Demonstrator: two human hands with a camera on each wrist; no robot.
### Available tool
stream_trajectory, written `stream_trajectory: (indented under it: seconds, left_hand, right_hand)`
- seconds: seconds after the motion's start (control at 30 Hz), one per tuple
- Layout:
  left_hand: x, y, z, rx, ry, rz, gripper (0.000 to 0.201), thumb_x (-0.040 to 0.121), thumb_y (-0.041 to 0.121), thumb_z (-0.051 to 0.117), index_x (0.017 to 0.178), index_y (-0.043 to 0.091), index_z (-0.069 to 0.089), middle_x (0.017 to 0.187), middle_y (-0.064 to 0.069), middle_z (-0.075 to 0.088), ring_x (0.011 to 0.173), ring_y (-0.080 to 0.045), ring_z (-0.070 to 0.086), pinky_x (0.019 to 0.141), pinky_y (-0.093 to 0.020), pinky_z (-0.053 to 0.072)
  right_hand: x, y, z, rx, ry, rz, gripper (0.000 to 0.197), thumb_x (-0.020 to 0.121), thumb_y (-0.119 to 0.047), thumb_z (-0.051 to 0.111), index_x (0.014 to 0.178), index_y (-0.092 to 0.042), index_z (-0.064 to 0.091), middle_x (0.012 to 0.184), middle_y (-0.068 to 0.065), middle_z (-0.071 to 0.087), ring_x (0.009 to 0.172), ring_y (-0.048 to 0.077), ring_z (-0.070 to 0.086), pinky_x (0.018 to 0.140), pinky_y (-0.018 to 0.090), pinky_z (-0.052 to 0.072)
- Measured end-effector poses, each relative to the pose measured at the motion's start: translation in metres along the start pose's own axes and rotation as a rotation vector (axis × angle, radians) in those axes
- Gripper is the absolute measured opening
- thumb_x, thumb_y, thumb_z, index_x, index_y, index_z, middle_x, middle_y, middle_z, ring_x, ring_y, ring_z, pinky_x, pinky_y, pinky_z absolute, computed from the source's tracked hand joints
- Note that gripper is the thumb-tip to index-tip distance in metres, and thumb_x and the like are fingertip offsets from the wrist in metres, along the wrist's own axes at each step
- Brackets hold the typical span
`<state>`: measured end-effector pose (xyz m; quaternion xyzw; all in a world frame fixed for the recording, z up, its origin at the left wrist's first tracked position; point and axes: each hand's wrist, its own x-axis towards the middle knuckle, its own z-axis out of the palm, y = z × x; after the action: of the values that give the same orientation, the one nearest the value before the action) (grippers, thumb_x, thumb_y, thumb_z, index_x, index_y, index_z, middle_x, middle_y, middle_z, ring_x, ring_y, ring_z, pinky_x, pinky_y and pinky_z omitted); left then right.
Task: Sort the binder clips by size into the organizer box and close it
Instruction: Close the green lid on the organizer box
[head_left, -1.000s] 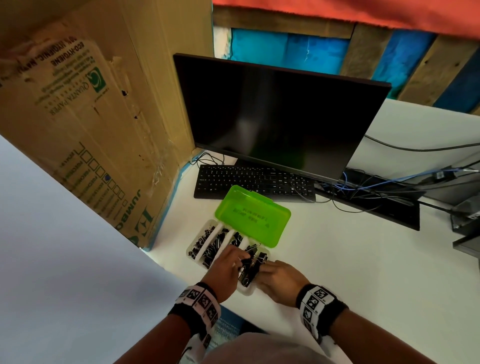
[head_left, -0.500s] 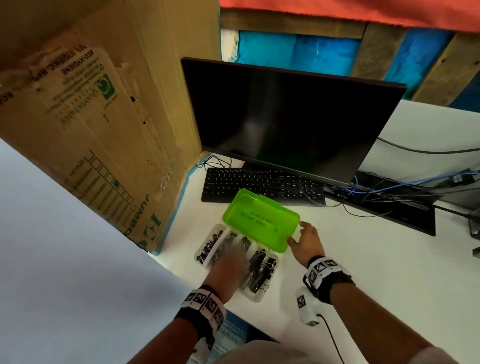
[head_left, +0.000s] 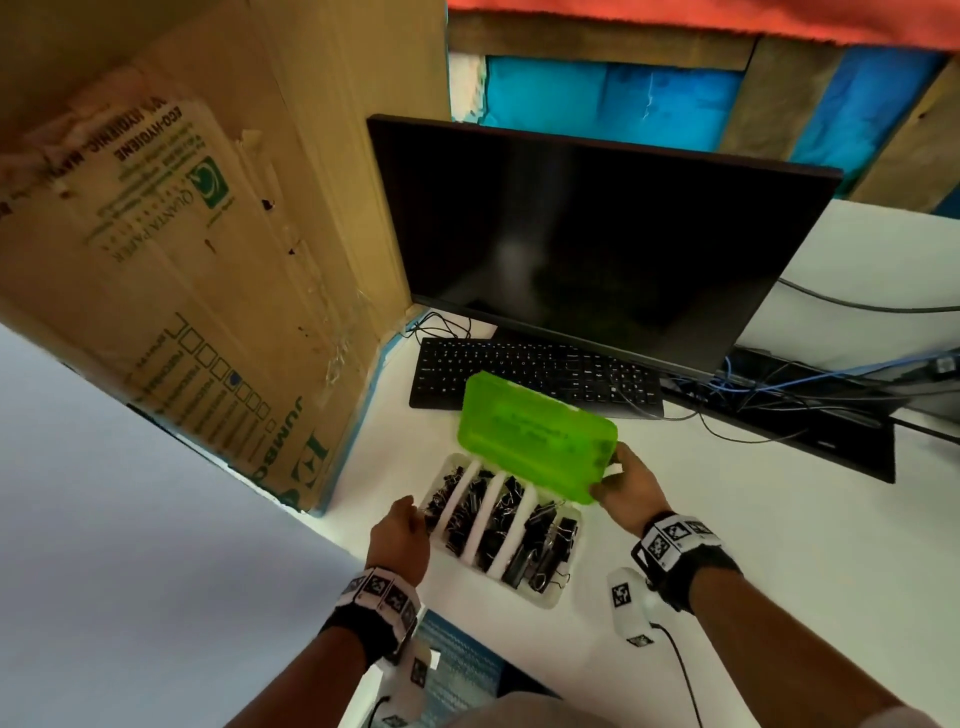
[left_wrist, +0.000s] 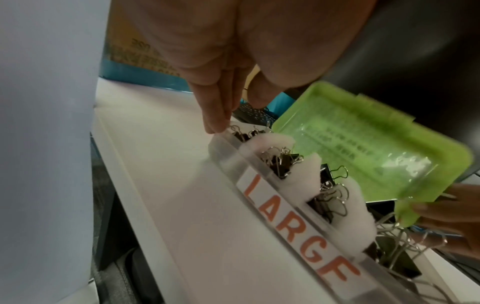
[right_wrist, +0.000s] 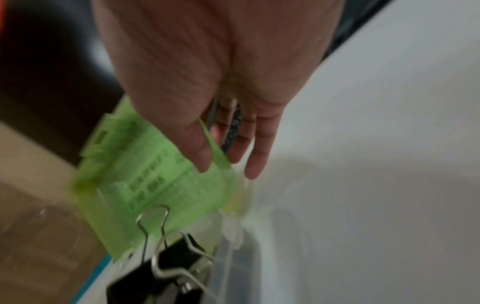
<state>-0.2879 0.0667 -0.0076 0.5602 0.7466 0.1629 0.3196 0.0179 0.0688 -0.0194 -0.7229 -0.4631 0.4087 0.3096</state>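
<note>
A clear organizer box (head_left: 551, 598) with white dividers lies on the white desk, and black binder clips (head_left: 498, 519) fill several of its compartments. Its front wall carries a label reading LARGE (left_wrist: 298, 226). The green lid (head_left: 535, 436) stands raised and tilted over the box's far side. My right hand (head_left: 621, 483) pinches the lid's right corner, thumb on the inner face (right_wrist: 200, 156) and fingers behind. My left hand (head_left: 402, 530) is at the box's left end, its straight fingertips (left_wrist: 218, 125) touching the rim by the small clips. A big clip (right_wrist: 168, 267) sticks up beneath the lid (right_wrist: 155, 185).
A black keyboard (head_left: 519, 369) and a dark monitor (head_left: 597, 249) stand right behind the box. A large cardboard carton (head_left: 182, 260) leans at the left. Cables (head_left: 779, 384) run at the back right. A pale panel (head_left: 104, 519) borders the desk on the left.
Both hands left the large-clip compartment. The right hand went to the lid's right corner and took hold of it. The left hand drew back to the box's left end.
</note>
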Motion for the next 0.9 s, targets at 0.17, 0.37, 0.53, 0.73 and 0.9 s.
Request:
stream_trajectory:
  seconds: [0.17,0.37,0.53,0.73,0.9]
  left_hand:
    - [0.0,0.001,0.011,-0.233,-0.093,0.018,0.046,0.092,0.048,0.039,0.125,0.017,0.048,0.103,-0.013,0.069,0.094,-0.031,0.065,0.088,-0.039,0.051]
    - [0.001,0.018,0.011,-0.471,-0.182,-0.041,0.041,0.093,0.052,0.031,0.125,0.03,0.045,0.111,-0.001,0.06,0.095,-0.027,0.062,0.07,-0.038,0.054]
    - [0.001,0.023,0.019,-0.206,-0.213,0.096,0.052,0.076,0.024,0.075,0.123,0.023,0.053,0.117,-0.004,0.064,0.086,-0.021,0.065,0.084,-0.033,0.053]
    - [-0.001,0.023,0.021,-0.184,-0.157,0.096,0.06,0.071,0.018,0.079,0.125,0.017,0.052,0.129,-0.001,0.054,0.102,-0.019,0.058,0.09,-0.028,0.047]
    - [-0.003,0.02,0.025,0.021,-0.234,0.544,0.041,0.078,-0.003,0.066,0.11,0.022,0.067,0.128,0.013,0.045,0.124,-0.007,0.037,0.109,-0.033,0.038]
  right_hand:
    - [-0.04,0.01,-0.032,-0.169,-0.092,-0.348,0.075,0.066,0.021,0.046,0.112,-0.037,0.051,0.116,-0.017,0.042,0.106,0.0,0.049,0.077,0.012,0.048]
    - [-0.069,0.031,-0.027,-0.385,-0.203,-0.382,0.066,0.066,0.014,0.045,0.116,-0.027,0.055,0.136,-0.015,0.033,0.128,0.004,0.036,0.104,0.006,0.025]
    - [-0.087,0.04,-0.014,-0.462,-0.192,-0.327,0.032,0.088,-0.029,0.05,0.119,-0.034,0.049,0.151,-0.022,0.018,0.12,0.011,0.052,0.093,0.033,0.049]
    - [-0.089,0.036,-0.005,-0.683,-0.005,-0.51,0.045,0.084,-0.06,0.047,0.112,-0.026,0.056,0.141,-0.003,0.042,0.127,0.018,0.047,0.1,0.044,0.046]
    - [-0.082,0.017,0.004,-0.77,-0.138,-0.72,0.042,0.067,-0.032,0.076,0.107,-0.029,0.062,0.119,-0.005,0.061,0.103,0.019,0.061,0.09,0.032,0.053]
